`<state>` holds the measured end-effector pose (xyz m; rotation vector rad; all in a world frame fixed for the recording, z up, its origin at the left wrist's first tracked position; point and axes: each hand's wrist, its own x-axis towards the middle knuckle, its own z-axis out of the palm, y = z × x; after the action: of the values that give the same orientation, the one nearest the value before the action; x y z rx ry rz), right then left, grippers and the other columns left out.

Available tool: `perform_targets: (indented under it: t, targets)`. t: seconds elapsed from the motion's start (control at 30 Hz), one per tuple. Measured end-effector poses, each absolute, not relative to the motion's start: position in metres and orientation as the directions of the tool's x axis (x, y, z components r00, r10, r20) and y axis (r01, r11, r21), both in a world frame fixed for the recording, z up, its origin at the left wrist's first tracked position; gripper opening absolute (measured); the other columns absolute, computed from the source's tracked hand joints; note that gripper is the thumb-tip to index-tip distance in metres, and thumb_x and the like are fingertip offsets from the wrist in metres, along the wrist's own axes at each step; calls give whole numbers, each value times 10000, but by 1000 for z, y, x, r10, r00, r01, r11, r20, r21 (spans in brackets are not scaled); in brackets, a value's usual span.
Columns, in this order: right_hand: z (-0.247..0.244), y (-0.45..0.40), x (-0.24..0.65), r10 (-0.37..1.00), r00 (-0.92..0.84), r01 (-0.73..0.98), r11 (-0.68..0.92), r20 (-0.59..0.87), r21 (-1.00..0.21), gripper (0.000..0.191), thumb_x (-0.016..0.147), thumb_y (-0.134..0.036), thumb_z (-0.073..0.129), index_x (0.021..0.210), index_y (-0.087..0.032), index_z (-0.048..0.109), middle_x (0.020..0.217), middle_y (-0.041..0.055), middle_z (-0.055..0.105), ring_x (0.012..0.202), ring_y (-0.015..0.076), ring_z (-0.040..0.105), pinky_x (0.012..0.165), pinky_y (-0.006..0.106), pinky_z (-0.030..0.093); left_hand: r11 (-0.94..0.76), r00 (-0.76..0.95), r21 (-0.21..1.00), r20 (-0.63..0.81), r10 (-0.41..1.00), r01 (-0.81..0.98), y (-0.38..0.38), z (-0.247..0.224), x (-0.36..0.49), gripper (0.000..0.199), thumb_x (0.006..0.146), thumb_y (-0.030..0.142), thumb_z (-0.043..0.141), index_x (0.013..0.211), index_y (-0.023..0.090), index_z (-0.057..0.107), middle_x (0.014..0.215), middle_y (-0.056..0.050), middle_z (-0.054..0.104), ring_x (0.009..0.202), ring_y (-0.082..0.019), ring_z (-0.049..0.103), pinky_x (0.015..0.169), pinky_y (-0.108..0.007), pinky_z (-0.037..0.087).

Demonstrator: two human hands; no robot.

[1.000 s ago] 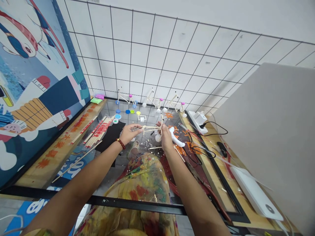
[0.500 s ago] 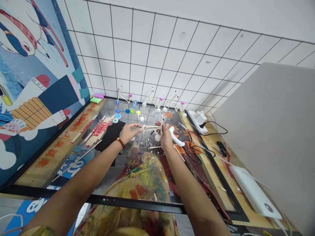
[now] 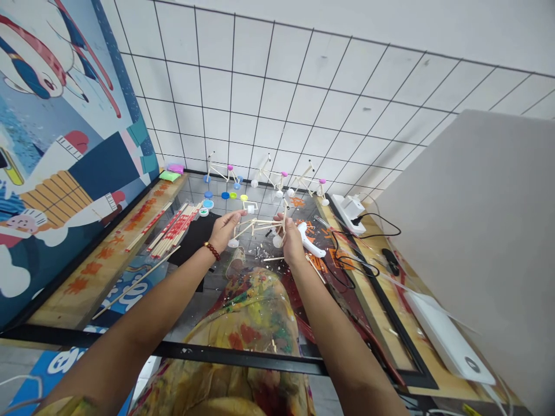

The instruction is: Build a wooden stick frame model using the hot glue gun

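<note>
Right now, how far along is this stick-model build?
Done: three stick frames with coloured caps stand against the wall. In hand: a fourth stick frame, held by the left hand and right hand. Left: bundled wooden sticks and loose coloured caps lie unused.

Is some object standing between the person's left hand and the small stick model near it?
Nothing visible stands between them: the left hand is right beside the stick model, though this view cannot show whether the fingers touch it.

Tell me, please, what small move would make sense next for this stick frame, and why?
Probably the right hand should pick up a coloured cap, since the three frames at the back carry caps, while the held frame shows none.
</note>
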<state>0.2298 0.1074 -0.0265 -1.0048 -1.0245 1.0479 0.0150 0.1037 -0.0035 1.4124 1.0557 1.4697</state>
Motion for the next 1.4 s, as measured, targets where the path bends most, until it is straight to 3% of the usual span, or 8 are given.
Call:
perform_targets:
  t: [0.17, 0.27, 0.4, 0.53, 0.7, 0.87, 1.17, 1.4]
  targets:
    - [-29, 111, 231, 969, 183, -196, 199, 163, -960, 661, 797, -745, 594, 1168, -209, 707, 1189, 102, 744, 1128, 287, 673, 1038, 482, 482, -252, -101, 955, 238, 966, -159, 113, -11, 15, 570, 786, 657, 684, 1078, 173, 759, 1174, -122, 757, 1247, -275, 631, 1134, -415, 419]
    - [-29, 110, 232, 970, 169, -160, 199, 172, -967, 662, 800, -726, 604, 1208, -212, 692, 1230, 107, 730, 1170, 288, 659, 1050, 479, 476, -192, -63, 970, 184, 981, -149, 118, -6, 9, 603, 682, 605, 801, 1102, 176, 749, 1236, -131, 732, 1262, -297, 617, 1125, -440, 425]
    - [-25, 108, 230, 972, 164, -177, 196, 168, -964, 655, 759, -706, 667, 1198, -220, 700, 1256, 111, 718, 1205, 292, 642, 1076, 485, 461, -208, 9, 974, 208, 978, 92, 121, 11, -11, 630, 590, 515, 885, 1113, 187, 755, 1307, -131, 695, 1314, -329, 571, 1172, -477, 369]
    - [-23, 108, 229, 973, 155, -193, 199, 171, -961, 625, 723, -666, 724, 1162, -221, 721, 1263, 109, 715, 1207, 302, 641, 1096, 500, 443, -239, 80, 884, 226, 971, 401, 115, 21, -22, 704, 501, 489, 928, 1117, 188, 769, 1281, -141, 699, 1255, -369, 600, 1145, -490, 404]
    - [-25, 109, 230, 969, 154, -186, 220, 193, -957, 583, 733, -658, 722, 1133, -234, 736, 1238, 88, 730, 1170, 291, 656, 1101, 500, 438, -299, 151, 758, 260, 954, 579, 102, 11, -10, 575, 610, 439, 870, 1115, 181, 769, 1268, -127, 701, 1199, -340, 641, 1089, -443, 476]
    - [-27, 110, 231, 971, 156, -203, 208, 178, -957, 579, 723, -663, 734, 1125, -246, 740, 1234, 77, 731, 1118, 277, 671, 1083, 485, 449, -325, 130, 777, 304, 944, 539, 103, -3, -3, 356, 699, 360, 799, 1025, 215, 794, 1244, -96, 718, 1175, -301, 663, 1048, -410, 517]
    - [-28, 110, 232, 972, 162, -201, 203, 171, -958, 592, 729, -683, 722, 1128, -246, 738, 1182, 77, 745, 1081, 269, 677, 1039, 470, 473, -253, 76, 937, 241, 967, 240, 101, -14, 4, 455, 669, 381, 828, 1071, 173, 784, 1267, -127, 706, 1182, -307, 664, 1047, -461, 540]
    - [-28, 110, 231, 972, 156, -208, 206, 175, -956, 603, 723, -694, 717, 1118, -238, 739, 1158, 86, 747, 1125, 282, 663, 1059, 482, 464, -205, 96, 948, 186, 978, 245, 101, -12, 3, 464, 686, 364, 837, 1122, 213, 784, 1263, -97, 724, 1191, -314, 659, 1084, -467, 501]
